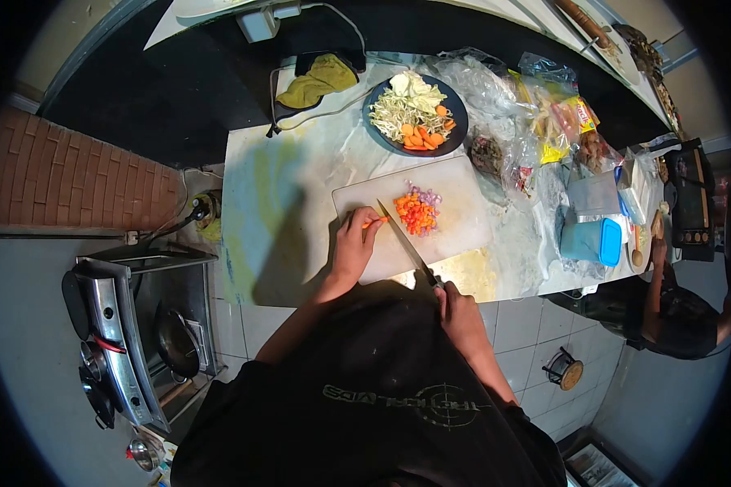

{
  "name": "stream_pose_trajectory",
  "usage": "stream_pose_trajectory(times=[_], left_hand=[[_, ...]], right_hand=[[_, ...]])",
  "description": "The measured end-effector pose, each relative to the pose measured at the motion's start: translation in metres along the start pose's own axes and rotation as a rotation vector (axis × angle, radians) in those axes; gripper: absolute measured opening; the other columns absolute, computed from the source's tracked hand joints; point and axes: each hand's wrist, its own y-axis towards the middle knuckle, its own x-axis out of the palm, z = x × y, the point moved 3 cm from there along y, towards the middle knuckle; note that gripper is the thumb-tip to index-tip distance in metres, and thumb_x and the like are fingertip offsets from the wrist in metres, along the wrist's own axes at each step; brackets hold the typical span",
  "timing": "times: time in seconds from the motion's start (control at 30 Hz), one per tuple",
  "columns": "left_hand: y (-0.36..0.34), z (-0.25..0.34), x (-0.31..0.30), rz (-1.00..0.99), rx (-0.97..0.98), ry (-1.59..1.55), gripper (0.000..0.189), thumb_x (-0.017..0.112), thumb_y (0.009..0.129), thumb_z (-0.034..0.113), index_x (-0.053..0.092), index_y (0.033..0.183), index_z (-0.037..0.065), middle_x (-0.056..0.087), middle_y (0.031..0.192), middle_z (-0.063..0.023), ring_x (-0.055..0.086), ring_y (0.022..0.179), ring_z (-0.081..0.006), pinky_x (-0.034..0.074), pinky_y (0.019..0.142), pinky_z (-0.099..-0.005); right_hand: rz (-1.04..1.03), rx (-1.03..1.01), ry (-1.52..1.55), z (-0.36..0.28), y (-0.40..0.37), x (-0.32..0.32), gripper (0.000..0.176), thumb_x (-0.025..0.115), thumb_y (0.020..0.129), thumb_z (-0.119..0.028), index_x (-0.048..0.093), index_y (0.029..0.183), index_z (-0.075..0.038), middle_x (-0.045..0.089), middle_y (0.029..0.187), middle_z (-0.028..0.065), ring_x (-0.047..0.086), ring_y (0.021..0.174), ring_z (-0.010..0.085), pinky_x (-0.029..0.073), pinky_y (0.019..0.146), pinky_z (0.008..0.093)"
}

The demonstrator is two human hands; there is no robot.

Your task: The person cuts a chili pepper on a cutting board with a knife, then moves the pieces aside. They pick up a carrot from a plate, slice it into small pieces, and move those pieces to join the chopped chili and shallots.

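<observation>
My left hand (354,250) pinches a thin orange piece of vegetable (373,222) at the left part of the white cutting board (463,174). My right hand (460,315) is closed round the dark handle of a kitchen knife (406,242). Its blade slants up and left across the board, with the tip close to my left fingertips. Just right of the blade lies a heap of diced orange-red vegetable (415,213). Chopped purple-pink pieces (432,196), like shallot, lie along its upper right side.
Behind the board stands a dark plate (377,130) of bean sprouts, cabbage and carrot slices. Plastic bags (495,89) and a blue-lidded container (590,241) crowd the right side. A green cloth (321,79) lies at the back left. A gas stove (114,341) stands left; another person (666,312) is at right.
</observation>
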Motion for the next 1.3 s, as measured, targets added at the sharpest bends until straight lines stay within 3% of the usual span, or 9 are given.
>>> stream_pose_trajectory(times=[0.27,0.4,0.47,0.57,0.63,0.7,0.73,1.1,1.3], left_hand=[[0.011,0.006,-0.009,0.075,-0.081,-0.058,0.013,0.067,0.088,-0.002,0.058,0.097,0.001,0.066,0.090,-0.0084,0.065,0.081,-0.0155,0.052,0.075,-0.0286],[0.014,-0.008,-0.016,0.119,-0.245,-0.333,0.009,0.066,0.089,-0.002,0.060,0.095,0.001,0.067,0.092,-0.0064,0.066,0.087,-0.0101,0.051,0.075,-0.0263],[0.016,-0.007,-0.019,0.068,-0.215,-0.276,0.009,0.066,0.088,-0.003,0.060,0.094,0.001,0.067,0.092,-0.0069,0.066,0.086,-0.0114,0.051,0.075,-0.0266],[0.021,0.015,-0.023,-0.076,-0.038,-0.065,0.011,0.067,0.085,-0.004,0.061,0.091,0.002,0.064,0.087,-0.0090,0.066,0.077,-0.0170,0.051,0.071,-0.0278],[0.017,0.012,-0.016,-0.150,-0.063,-0.084,0.014,0.068,0.082,-0.001,0.064,0.094,0.004,0.062,0.091,-0.0096,0.063,0.084,-0.0233,0.050,0.077,-0.0317],[0.014,0.020,-0.014,-0.123,0.245,0.251,0.018,0.070,0.081,0.004,0.067,0.099,0.006,0.061,0.100,-0.0080,0.058,0.096,-0.0270,0.046,0.086,-0.0371],[0.013,0.020,-0.011,-0.152,0.212,0.260,0.021,0.072,0.080,0.011,0.068,0.101,0.008,0.059,0.108,-0.0053,0.052,0.105,-0.0282,0.040,0.093,-0.0401],[0.021,0.038,-0.003,-0.146,0.288,0.345,0.012,0.074,0.080,0.013,0.068,0.090,0.010,0.059,0.107,-0.0036,0.053,0.105,-0.0263,0.041,0.091,-0.0389],[0.016,0.090,-0.018,-0.198,0.248,0.046,0.015,0.078,0.075,0.006,0.070,0.088,0.007,0.062,0.107,-0.0048,0.056,0.101,-0.0246,0.045,0.087,-0.0365]], right_hand=[[0.001,-0.037,0.169,0.004,-0.002,-0.004,0.026,0.049,0.102,-0.023,0.057,0.097,0.001,0.061,0.070,0.0288,0.061,0.070,0.0484,0.045,0.059,0.0549],[0.029,0.018,0.396,0.003,0.001,-0.013,0.030,0.047,0.104,-0.024,0.057,0.091,0.002,0.054,0.061,0.0231,0.053,0.054,0.0386,0.040,0.053,0.0443],[0.072,0.020,0.562,0.013,0.006,-0.008,0.035,0.050,0.103,-0.028,0.057,0.087,0.001,0.044,0.054,0.0122,0.037,0.047,0.0188,0.033,0.048,0.0353],[0.062,0.088,0.645,0.014,0.012,-0.007,0.035,0.055,0.101,-0.030,0.058,0.086,0.001,0.043,0.055,0.0047,0.036,0.051,0.0104,0.031,0.048,0.0320],[0.088,0.058,0.644,0.015,0.018,-0.006,0.034,0.057,0.100,-0.031,0.057,0.085,0.000,0.041,0.056,0.0019,0.034,0.053,0.0084,0.030,0.048,0.0307],[0.115,0.029,0.648,0.011,0.020,-0.007,0.034,0.059,0.100,-0.031,0.057,0.083,-0.001,0.040,0.057,-0.0009,0.033,0.055,0.0064,0.029,0.048,0.0294],[0.089,0.029,0.674,0.007,0.019,-0.009,0.033,0.058,0.101,-0.030,0.054,0.082,-0.003,0.039,0.059,-0.0043,0.034,0.055,0.0043,0.028,0.048,0.0267],[0.113,0.056,0.780,0.015,0.015,0.002,0.026,0.061,0.100,-0.027,0.057,0.085,-0.006,0.040,0.062,-0.0085,0.034,0.055,0.0020,0.027,0.049,0.0229],[0.246,0.067,1.028,-0.016,0.024,-0.012,0.018,0.069,0.094,-0.016,0.064,0.105,-0.003,0.060,0.071,-0.0039,0.040,0.056,0.0010,0.030,0.050,0.0211]])
